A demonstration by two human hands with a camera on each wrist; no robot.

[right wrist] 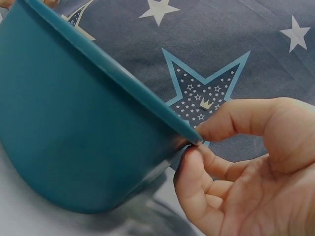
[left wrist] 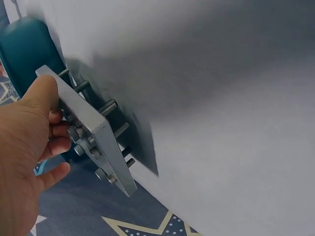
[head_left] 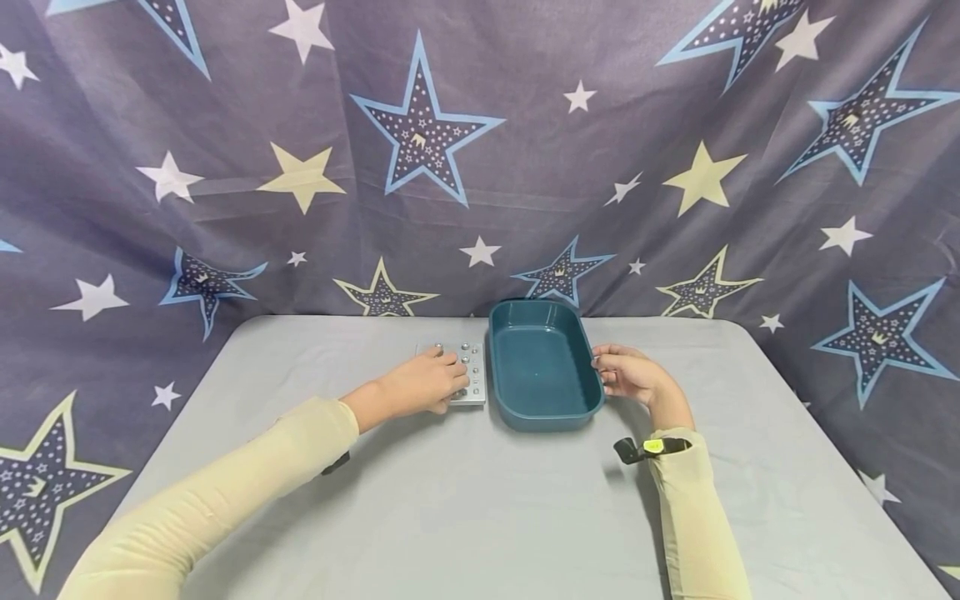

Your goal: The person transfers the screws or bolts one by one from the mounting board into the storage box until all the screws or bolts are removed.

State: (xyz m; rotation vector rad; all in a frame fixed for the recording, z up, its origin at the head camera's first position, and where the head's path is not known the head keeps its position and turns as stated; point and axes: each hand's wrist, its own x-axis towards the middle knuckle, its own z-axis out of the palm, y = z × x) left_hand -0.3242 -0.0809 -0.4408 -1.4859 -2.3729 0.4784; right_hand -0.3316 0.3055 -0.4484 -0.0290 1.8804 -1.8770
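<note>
A silver metal plate (head_left: 476, 388) with several bolts through it is left of a teal plastic basin (head_left: 534, 367). My left hand (head_left: 422, 383) reaches over the plate and grips it. In the left wrist view the thumb lies along the edge of the plate (left wrist: 81, 109), with the fingers on the side of the bolt heads; the threaded shanks stick out opposite, over the table. On the basin's right side, my right hand (head_left: 633, 375) pinches the rim between thumb and fingers, plainly seen in the right wrist view beside the basin wall (right wrist: 88, 113).
Both things are near the far edge of a table with a light grey cover (head_left: 480, 508). Behind it hangs a dark curtain (head_left: 517, 208) printed with stars. A black strap (head_left: 645, 448) with a yellow-green tag is on the right wrist.
</note>
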